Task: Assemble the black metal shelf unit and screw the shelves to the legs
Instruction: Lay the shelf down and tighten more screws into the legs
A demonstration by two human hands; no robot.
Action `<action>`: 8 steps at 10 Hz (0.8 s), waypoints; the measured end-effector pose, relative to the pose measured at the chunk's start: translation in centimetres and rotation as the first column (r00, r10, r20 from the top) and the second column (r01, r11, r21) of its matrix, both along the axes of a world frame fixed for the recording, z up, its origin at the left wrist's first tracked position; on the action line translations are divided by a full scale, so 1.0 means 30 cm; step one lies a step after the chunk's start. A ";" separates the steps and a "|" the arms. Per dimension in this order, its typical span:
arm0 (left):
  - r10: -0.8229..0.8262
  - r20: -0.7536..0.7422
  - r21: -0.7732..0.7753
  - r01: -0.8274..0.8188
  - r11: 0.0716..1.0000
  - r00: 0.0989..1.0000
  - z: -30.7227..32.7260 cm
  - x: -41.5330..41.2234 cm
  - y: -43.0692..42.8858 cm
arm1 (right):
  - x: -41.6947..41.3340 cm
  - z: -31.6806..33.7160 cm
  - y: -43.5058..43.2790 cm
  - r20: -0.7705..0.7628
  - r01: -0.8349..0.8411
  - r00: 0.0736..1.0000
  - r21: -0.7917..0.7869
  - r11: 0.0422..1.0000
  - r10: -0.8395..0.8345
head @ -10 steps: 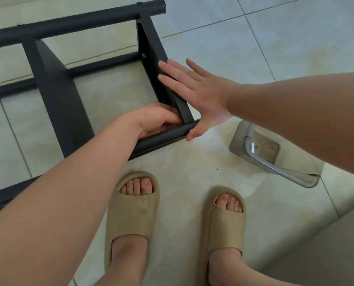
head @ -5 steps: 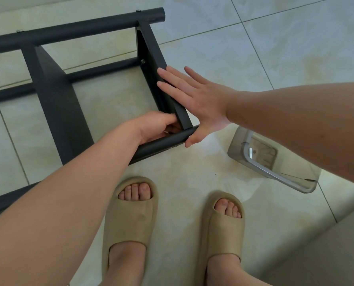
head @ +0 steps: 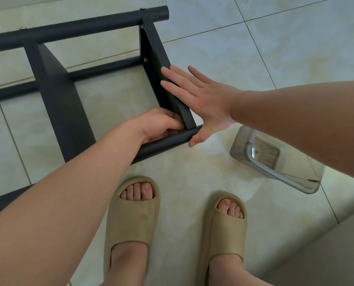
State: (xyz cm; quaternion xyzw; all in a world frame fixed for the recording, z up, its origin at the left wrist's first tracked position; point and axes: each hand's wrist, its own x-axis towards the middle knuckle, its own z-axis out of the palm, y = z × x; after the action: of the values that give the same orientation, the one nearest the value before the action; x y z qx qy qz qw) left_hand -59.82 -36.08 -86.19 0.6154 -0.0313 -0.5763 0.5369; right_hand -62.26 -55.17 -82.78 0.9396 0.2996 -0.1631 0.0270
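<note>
Lying on its side on the pale tiled floor (head: pixel 275 48), the black metal shelf unit (head: pixel 58 93) is seen from the head camera in the upper left of the frame. Its tubular legs run roughly left to right: a far leg (head: pixel 77 27) at the top, a near leg (head: pixel 165 142) just ahead of the feet, and another leg (head: pixel 106 69) between them, lower down. Two shelves stand on edge between the legs, the end shelf (head: pixel 157 48) to the right and an inner shelf (head: pixel 68 120) to the left. A screw head (head: pixel 145 60) is visible on the inner face of the end shelf.

The right hand (head: pixel 201 100) is laid flat against the outer face of the end shelf, with its fingers straight and nothing grasped; its thumb is placed at the open end of the near leg. The left hand (head: pixel 161 126) is set in the inside corner where the end shelf meets the near leg, with its fingers curled. Whether anything is pinched there cannot be told, as the fingertips are hidden.

A clear plastic packet (head: pixel 295 178) is lying on the floor to the right, apart from the shelf unit. Inside it a grey L-shaped metal key (head: pixel 271 170) is seen; whatever else it holds is too faint to tell.

Beige slippers (head: pixel 130 219) are worn on both feet at the bottom of the frame.
</note>
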 end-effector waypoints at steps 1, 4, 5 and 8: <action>0.002 -0.012 -0.006 -0.002 1.000 1.000 -0.002 0.001 0.002 | 0.001 0.001 -0.001 0.001 -0.001 1.000 0.005 1.000 0.001; 0.011 -0.047 -0.037 -0.013 0.999 0.999 -0.017 0.006 -0.002 | 0.000 0.003 -0.001 -0.004 0.002 1.000 0.007 1.000 -0.002; -0.069 0.006 0.022 0.069 0.997 0.998 -0.015 0.002 -0.001 | -0.001 0.003 -0.001 -0.007 0.006 1.000 0.005 1.000 -0.006; -0.007 -0.052 -0.025 0.006 1.000 0.999 -0.013 0.003 0.003 | -0.001 0.005 0.000 -0.010 0.006 1.000 0.013 1.000 -0.006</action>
State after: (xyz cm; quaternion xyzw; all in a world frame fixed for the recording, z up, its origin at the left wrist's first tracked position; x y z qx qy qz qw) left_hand -59.74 -35.99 -86.60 0.5933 -0.0267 -0.5934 0.5433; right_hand -62.30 -55.16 -82.62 0.9398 0.2979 -0.1661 0.0187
